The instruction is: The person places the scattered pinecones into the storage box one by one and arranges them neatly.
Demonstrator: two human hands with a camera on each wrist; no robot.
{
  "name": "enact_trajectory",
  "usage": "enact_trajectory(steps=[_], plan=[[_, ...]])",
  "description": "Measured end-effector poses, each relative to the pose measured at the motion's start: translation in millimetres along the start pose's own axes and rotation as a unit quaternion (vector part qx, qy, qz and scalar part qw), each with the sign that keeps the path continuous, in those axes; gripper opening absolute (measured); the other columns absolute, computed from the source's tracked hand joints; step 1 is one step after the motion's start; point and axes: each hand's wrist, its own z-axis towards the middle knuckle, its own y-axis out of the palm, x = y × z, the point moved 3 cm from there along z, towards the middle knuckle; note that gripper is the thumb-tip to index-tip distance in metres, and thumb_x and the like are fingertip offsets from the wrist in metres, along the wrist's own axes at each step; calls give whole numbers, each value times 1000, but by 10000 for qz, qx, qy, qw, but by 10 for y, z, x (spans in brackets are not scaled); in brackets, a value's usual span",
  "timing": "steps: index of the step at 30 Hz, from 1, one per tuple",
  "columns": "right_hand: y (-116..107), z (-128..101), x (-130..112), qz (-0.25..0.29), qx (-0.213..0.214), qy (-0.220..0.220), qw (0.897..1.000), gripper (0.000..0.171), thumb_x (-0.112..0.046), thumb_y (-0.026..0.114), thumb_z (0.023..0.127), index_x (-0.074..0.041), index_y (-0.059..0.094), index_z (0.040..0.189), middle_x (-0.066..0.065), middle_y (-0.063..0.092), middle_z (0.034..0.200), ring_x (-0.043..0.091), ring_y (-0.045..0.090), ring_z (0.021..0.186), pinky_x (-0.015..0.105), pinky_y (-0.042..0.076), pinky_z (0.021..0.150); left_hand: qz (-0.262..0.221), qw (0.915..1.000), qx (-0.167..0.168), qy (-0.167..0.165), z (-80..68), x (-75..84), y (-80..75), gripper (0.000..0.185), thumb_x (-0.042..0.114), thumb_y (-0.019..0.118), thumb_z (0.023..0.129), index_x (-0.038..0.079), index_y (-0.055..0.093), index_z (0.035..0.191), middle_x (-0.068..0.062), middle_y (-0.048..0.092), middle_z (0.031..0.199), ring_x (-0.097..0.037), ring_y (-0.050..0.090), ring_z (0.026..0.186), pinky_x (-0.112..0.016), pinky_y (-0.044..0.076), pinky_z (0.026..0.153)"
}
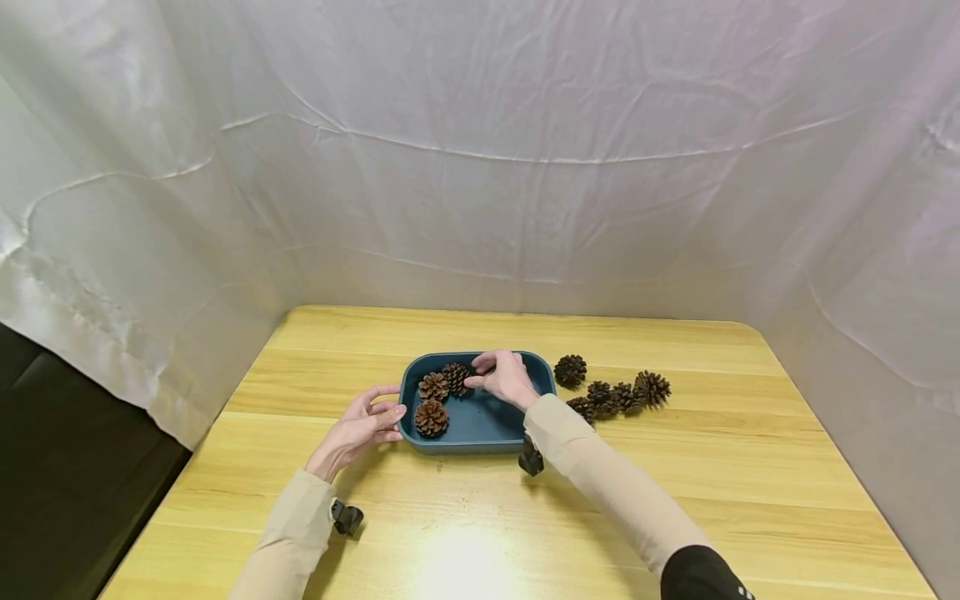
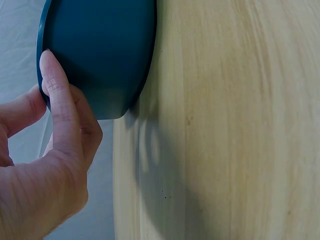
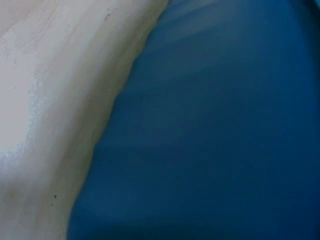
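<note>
White wrinkled sheeting [image 1: 480, 167] hangs behind and to both sides of your pale wooden tabletop [image 1: 465, 533].

Your left hand [image 1: 358, 427] rests at the left end of the blue tray [image 1: 480, 425]; the fingers [image 2: 57, 100] are straight and slightly apart, their tips touching the tray's outer wall, gripping nothing. The left wrist view shows one finger laid flat against that wall near the rim.

The tray sits near the middle of the tabletop, long side toward you. Three cones lie in its left half: one [image 1: 431, 417] nearest you, one [image 1: 432, 386] behind it, and a third [image 1: 455, 377] just right of that, toward the far wall.

Your right hand [image 1: 504, 377] reaches over the tray's far right part, fingers curled, with thumb and fingertips pinching the right side of the third cone. The right wrist view shows only blurred blue tray and a strip of tabletop.

Right of the tray, loose cones [image 1: 618, 393] lie in a cluster on the tabletop, with one [image 1: 570, 369] just beside the tray's far right corner.
</note>
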Motion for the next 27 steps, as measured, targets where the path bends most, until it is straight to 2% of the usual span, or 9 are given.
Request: enact_trajectory(steps=[5, 10, 17, 27], plan=[[-24, 14, 14, 177, 47, -9, 9998, 29, -18, 82, 84, -7, 75, 111, 11, 75, 99, 25, 68, 92, 39, 59, 83, 9, 10000, 13, 2, -2, -6, -2, 56, 1, 53, 101, -7, 25, 149, -2, 61, 101, -6, 62, 74, -22, 62, 71], [-54, 5, 14, 319, 65, -22, 9995, 29, -19, 84, 83, -9, 76, 109, 9, 75, 98, 23, 68, 92, 37, 60, 80, 27, 10000, 27, 13, -2, -4, -2, 56, 2, 54, 101, -7, 25, 149, -3, 61, 102, -6, 61, 74, -22, 62, 71], [-111, -48, 22, 791, -14, -46, 9969, 30, -18, 85, 82, -8, 76, 109, 12, 76, 101, 19, 71, 86, 34, 62, 76, 51, 10000, 56, 17, 2, -10, -3, 56, 2, 54, 101, -7, 26, 149, -3, 62, 102, -6, 62, 74, -22, 62, 72], [-225, -154, 74, 1145, -150, -177, 9932, 34, -18, 82, 85, -6, 74, 116, 16, 74, 113, 23, 73, 92, 36, 63, 83, -24, 10000, 18, 19, 1, -7, 3, 56, 1, 53, 101, -7, 25, 148, -2, 62, 101, -6, 61, 74, -21, 62, 71]])
